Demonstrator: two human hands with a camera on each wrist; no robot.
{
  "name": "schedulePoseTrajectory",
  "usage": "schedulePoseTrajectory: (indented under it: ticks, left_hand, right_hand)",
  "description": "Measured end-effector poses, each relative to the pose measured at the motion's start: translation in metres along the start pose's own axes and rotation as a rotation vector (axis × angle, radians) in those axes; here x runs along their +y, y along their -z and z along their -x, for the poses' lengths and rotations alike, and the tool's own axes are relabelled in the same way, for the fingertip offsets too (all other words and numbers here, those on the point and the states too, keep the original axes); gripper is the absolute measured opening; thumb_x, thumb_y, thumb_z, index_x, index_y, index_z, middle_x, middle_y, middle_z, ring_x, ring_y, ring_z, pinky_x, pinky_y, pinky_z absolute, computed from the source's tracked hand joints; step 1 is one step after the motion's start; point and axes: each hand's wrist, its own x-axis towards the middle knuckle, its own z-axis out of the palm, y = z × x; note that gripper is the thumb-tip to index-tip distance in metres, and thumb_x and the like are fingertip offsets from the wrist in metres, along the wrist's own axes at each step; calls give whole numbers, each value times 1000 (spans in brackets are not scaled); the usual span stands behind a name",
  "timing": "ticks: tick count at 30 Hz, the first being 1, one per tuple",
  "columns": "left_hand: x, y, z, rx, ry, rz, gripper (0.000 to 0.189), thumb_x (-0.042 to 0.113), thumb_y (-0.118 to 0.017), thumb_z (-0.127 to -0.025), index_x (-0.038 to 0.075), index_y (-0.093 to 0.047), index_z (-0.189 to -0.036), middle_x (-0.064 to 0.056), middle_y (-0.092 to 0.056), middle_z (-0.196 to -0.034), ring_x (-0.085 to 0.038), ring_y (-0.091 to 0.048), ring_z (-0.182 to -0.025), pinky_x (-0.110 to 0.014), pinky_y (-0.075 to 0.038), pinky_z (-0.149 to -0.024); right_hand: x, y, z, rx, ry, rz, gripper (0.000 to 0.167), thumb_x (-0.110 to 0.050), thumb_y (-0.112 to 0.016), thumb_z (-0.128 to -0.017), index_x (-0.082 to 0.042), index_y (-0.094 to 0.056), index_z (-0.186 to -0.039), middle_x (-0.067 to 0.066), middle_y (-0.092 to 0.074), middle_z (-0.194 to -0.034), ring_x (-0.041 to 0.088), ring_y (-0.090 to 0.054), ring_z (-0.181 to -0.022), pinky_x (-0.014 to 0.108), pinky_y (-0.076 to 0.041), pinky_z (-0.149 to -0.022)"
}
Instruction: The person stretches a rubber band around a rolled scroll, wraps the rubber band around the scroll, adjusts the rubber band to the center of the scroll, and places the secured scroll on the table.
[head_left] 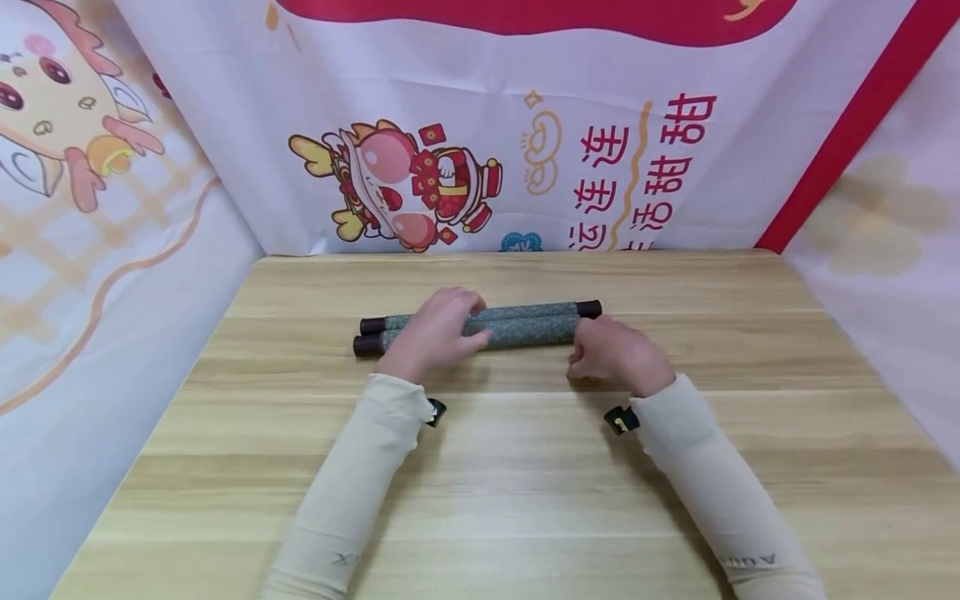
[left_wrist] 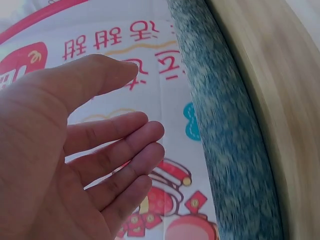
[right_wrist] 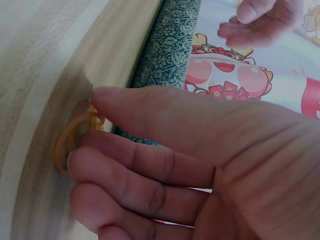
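Note:
A scroll [head_left: 525, 332], rolled up from both ends into two side-by-side rolls, lies across the wooden table. It is covered in blue-green patterned cloth and has dark end knobs. My left hand [head_left: 438, 333] hovers over the left half of the scroll, thumb apart from the loosely bent fingers, nothing in it. At the scroll's right end, my right hand [head_left: 618, 354] pinches an orange rubber band [right_wrist: 65, 142] between thumb and forefinger, close above the table. In the head view the band is hidden by the hand.
The wooden table [head_left: 510, 467] reaches back to a white printed cloth [head_left: 465, 75] with red lettering and cartoon figures. More printed cloth hangs at the left [head_left: 67, 275] and right sides. Dark wrist straps [head_left: 621, 419] show under both sleeves.

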Motion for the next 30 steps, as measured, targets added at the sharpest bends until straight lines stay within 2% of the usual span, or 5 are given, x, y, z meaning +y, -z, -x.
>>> schedulePoseTrajectory:
  ticks: [6, 10, 14, 19, 30]
  left_hand:
    - [12, -12, -7, -13, -55, 34, 41, 27, -74, -100, 2, -68, -132, -13, -70, -131, -29, -62, -126, -46, -50, -113]
    - [18, -19, -11, -51, -99, 34, 40, 29, -74, -100, 4, -68, -131, -11, -70, -131, -26, -62, -127, -43, -50, -113]
    - [23, -26, -16, -88, -154, 42, 39, 27, -74, -100, 5, -69, -131, -9, -70, -132, -25, -62, -129, -42, -49, -115]
    - [28, -28, -18, -109, -159, 82, 40, 27, -74, -100, 7, -68, -134, -7, -69, -134, -23, -62, -130, -41, -49, -115]
    - [32, -33, -16, -129, -188, 114, 41, 30, -75, -100, 7, -68, -133, -8, -69, -135, -23, -62, -129, -41, -49, -115]
  right_hand:
    - [-1, -3, -2, -11, 11, -13, 45, -16, -70, -101, -15, -52, -60, -2, -32, -57, 14, -35, -52, 27, -34, -55]
    - [-1, 0, -1, 6, 48, -3, 36, -19, -71, -101, -12, -64, -67, -3, -32, -59, 14, -34, -53, 28, -34, -56]
    - [-1, 7, 1, 35, 93, 30, 19, -18, -72, -101, -8, -79, -86, -2, -56, -67, 14, -50, -61, 29, -45, -62]
    - [-5, 16, 6, 72, 148, 53, 13, -15, -72, -100, -6, -81, -102, 5, -76, -92, 16, -64, -77, 34, -59, -77]
    - [-17, 20, 17, 133, 239, 30, 12, -12, -72, -100, -4, -81, -101, 3, -73, -83, 14, -58, -66, 28, -51, -65]
